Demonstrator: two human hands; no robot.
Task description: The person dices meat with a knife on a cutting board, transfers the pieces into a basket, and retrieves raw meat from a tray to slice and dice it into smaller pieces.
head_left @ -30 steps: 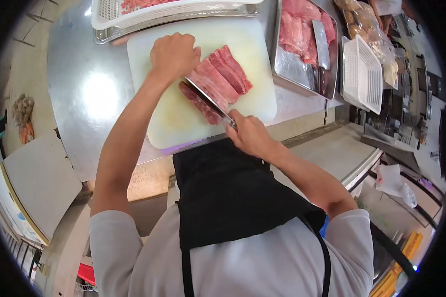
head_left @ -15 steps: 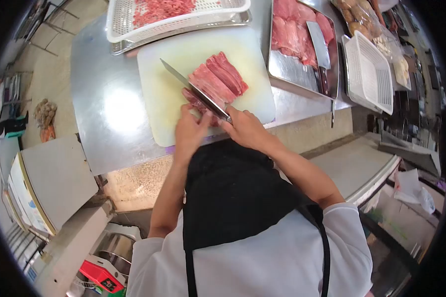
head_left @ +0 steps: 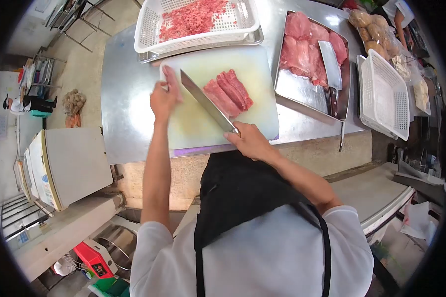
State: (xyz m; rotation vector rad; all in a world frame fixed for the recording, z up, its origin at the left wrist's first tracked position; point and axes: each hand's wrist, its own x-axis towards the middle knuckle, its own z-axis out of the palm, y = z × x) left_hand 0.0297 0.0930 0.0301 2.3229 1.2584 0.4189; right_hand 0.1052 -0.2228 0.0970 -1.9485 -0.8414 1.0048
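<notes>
My right hand is closed round the handle of a large knife, whose blade slants up and left across the white cutting board. Just right of the blade lie cut strips of red meat, side by side. At the board's left edge, my left hand pinches a separate strip of meat, slightly blurred and lifted toward the upper left.
A white perforated basket of minced meat stands behind the board. To the right are a metal tray with large meat pieces and a cleaver, an empty white basket and bagged round items. A person's arm shows at upper right.
My left hand has moved from the near side of the knife to the board's upper left, taking a meat strip with it. The knife now lies apart from the remaining strips. The view has shifted.
</notes>
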